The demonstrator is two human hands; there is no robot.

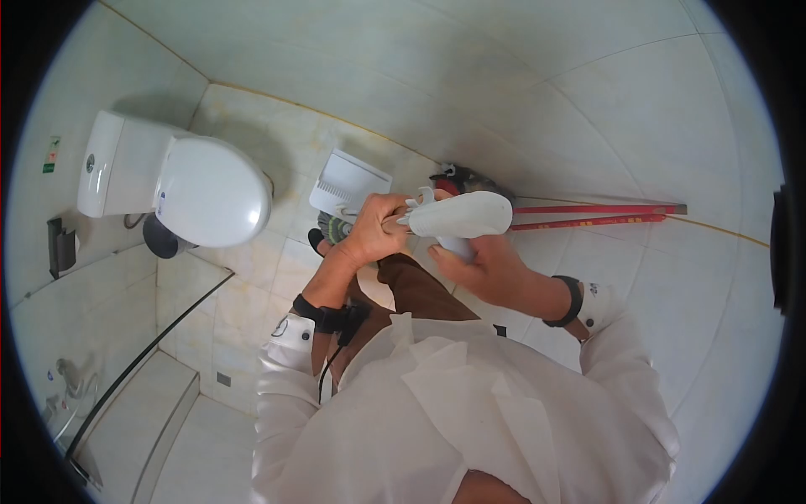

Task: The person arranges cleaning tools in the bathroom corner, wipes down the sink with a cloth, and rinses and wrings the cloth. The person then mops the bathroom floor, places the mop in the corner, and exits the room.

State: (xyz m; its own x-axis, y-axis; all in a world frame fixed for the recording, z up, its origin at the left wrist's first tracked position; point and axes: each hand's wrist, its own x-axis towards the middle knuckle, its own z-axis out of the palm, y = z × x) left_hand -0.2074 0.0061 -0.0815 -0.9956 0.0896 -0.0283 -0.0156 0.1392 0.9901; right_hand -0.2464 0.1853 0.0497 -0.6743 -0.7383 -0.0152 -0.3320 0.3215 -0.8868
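Bathroom, pale tile. Wall (336,50) edged by a yellow seam (311,111) at the floor (239,336); tile showing between toilet (214,193) and dustpan (357,175). Red poles (588,223), right, along the wall base. Right hand (491,269): thumb and partly hidden fingers gripping a white object (470,214), held above floor. Left hand (376,231): fingers curled at its narrow end. Object's underside hidden; kind unclear.

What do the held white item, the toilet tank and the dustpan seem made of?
White item: probably plastic, smooth and low-sheen, with even colour and a rounded edge.
Toilet tank: likely glazed ceramic, judging by its glossy white surface.
Dustpan: probably moulded plastic, given its row of ridges; finish looks fairly matte.
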